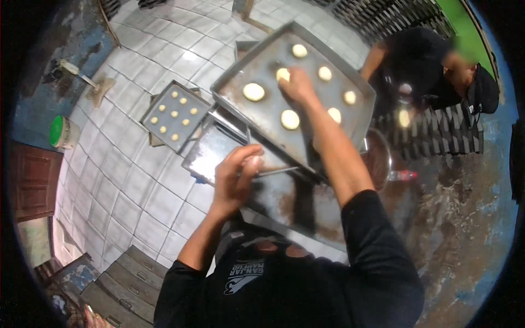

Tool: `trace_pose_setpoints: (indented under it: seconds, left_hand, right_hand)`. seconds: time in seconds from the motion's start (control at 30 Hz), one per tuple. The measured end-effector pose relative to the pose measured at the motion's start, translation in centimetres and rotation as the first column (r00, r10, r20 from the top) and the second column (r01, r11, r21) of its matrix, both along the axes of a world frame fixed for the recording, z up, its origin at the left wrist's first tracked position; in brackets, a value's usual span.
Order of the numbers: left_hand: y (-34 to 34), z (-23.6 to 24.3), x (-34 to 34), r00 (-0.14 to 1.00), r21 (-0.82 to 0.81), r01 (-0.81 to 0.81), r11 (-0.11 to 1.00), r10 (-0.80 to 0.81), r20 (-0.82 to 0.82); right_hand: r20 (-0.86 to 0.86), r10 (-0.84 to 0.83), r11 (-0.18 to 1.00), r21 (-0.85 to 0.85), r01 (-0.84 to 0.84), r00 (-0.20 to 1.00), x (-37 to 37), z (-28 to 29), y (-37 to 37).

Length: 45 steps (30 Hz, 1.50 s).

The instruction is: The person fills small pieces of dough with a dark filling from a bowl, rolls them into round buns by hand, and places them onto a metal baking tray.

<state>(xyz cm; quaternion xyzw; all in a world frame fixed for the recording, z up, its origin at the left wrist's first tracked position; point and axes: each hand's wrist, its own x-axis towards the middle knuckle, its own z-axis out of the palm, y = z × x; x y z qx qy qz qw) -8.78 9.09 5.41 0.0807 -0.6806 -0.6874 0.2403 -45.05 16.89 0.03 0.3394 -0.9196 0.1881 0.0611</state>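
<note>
My right hand (298, 86) reaches over a large grey metal baking tray (350, 74). Its fingers are closed at a pale yellow dough ball (283, 74), partly hidden behind them. Several more dough pieces lie apart on this tray, among them a flatter round one (254, 92) and another (290, 119) nearer me. Part of one lies behind my right forearm. Below the tray's near left side, my left hand (236, 174) is held with curled fingers, close to a thin metal rod (278, 171). Whatever it may hold is hidden.
A smaller tray (188, 127) of dough balls sits lower left, near a shiny metal surface (210, 153). At right, a person in black (410, 65) is beside dark ridged racks (448, 131). A green-lidded bucket (64, 132) and a brush (98, 87) stand on the tiled floor (131, 180).
</note>
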Motion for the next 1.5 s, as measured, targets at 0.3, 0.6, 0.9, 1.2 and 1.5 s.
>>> trace_pose_setpoints:
  seconds: [0.3, 0.6, 0.9, 1.2, 1.5]
  left_hand:
    - [14.1, -0.9, -0.1, 0.994, 0.598, 0.093, 0.796, -0.113, -0.004]
    - [38.9, -8.0, 4.9, 0.814, 0.486, 0.294, 0.823, -0.482, 0.324]
    - [41.3, -15.7, 7.7, 0.628, 0.341, 0.243, 0.908, -0.415, 0.658]
    - [41.1, -15.9, 1.2, 0.594, 0.613, 0.349, 0.708, -0.674, 0.44]
    - [38.8, -12.2, -12.2, 0.627, 0.473, 0.389, 0.791, -0.603, 0.493]
  right_hand:
    - [0.108, 0.276, 0.831, -0.525, -0.181, 0.955, 29.4, 9.4, 17.7]
    - [0.739, 0.066, 0.248, -0.663, 0.707, 0.67, 43.0, -2.7, 42.5]
    - [0.502, -0.401, 0.548, -0.539, 0.64, 0.766, 44.7, -3.8, 49.4]
    - [0.534, -0.322, 0.776, -0.324, 0.541, 0.782, 28.2, -14.1, 52.3]
    - [0.416, -0.428, 0.884, 0.376, 0.277, 0.803, 22.5, -18.5, 53.2]
